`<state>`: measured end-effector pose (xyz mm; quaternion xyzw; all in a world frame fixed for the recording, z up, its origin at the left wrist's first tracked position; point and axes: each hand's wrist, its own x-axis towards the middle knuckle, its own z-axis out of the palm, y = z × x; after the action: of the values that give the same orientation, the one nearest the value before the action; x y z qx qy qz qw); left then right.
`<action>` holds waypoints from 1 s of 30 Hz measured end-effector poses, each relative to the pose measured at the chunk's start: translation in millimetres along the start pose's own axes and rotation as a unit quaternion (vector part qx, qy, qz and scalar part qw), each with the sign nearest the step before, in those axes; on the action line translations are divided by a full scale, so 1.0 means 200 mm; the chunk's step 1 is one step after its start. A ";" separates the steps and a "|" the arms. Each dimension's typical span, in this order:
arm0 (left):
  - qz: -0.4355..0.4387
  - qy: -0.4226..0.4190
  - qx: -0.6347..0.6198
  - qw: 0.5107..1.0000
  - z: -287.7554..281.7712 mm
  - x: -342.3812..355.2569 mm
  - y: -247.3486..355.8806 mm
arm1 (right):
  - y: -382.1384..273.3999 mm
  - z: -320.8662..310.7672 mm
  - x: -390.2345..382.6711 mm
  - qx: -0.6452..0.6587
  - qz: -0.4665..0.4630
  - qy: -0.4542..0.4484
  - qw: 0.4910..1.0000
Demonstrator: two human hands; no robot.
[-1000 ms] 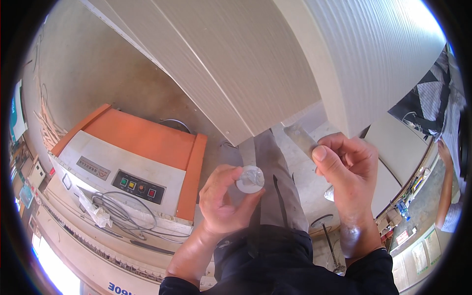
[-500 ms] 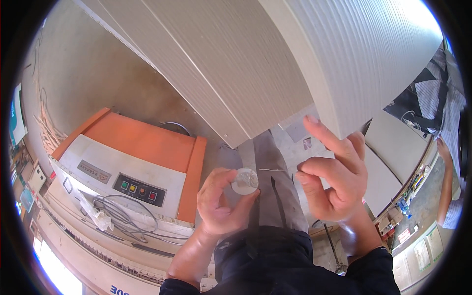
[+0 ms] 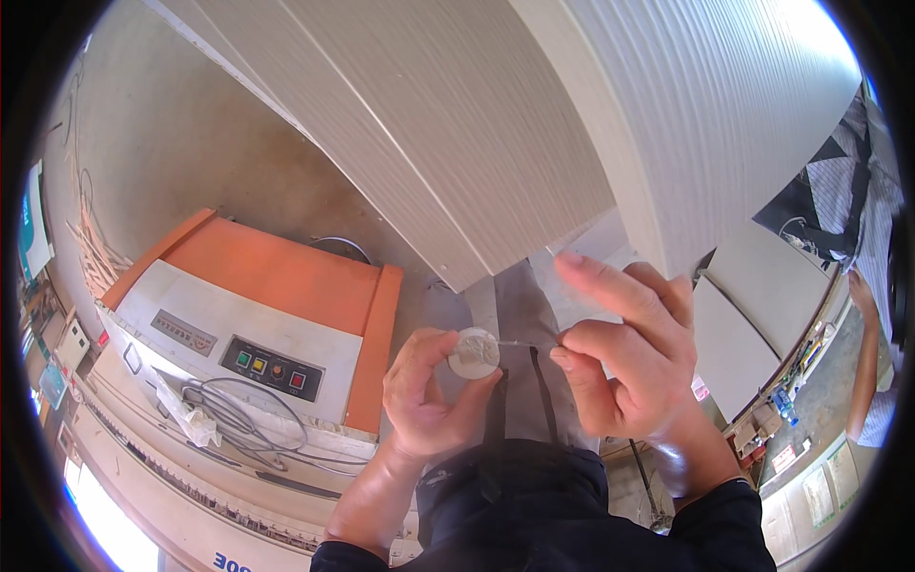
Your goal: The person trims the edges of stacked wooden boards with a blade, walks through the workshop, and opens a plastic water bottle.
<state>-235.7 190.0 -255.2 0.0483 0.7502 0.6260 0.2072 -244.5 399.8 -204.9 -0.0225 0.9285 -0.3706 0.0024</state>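
Observation:
My left hand (image 3: 419, 405) is closed round a small round whitish disc-shaped piece (image 3: 475, 354), thumb and fingers at its edges. The disc's upper face looks uneven, as if smeared or filled; I cannot tell its exact kind. Between thumb and forefinger, my right hand (image 3: 629, 367) pinches a thin, needle-like stick (image 3: 524, 344), its other fingers raised. The stick points left, and its tip meets the disc's right edge. Just above my right hand are the lower ends of a pale wood-grain panel (image 3: 457, 124) and a lighter ribbed panel (image 3: 658, 124).
On the left stands an orange and white machine (image 3: 267, 262) with coloured buttons, and a coiled grey cable (image 3: 253, 419) lies beside it. Another person's arm (image 3: 865, 353) shows at the far right, near a blue bottle (image 3: 785, 408) and small items.
My right hand has moved left and slightly down, bringing the stick's tip to the disc. My left hand has hardly moved.

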 end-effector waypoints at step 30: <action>-0.030 0.004 -0.017 0.999 0.01 -0.02 0.00 | -0.04 0.09 -0.10 0.051 0.019 0.050 0.997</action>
<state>-231.3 191.2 -254.0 0.0193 0.7415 0.6322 0.2237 -224.3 381.8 -213.1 0.0140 0.9074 -0.4185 -0.0354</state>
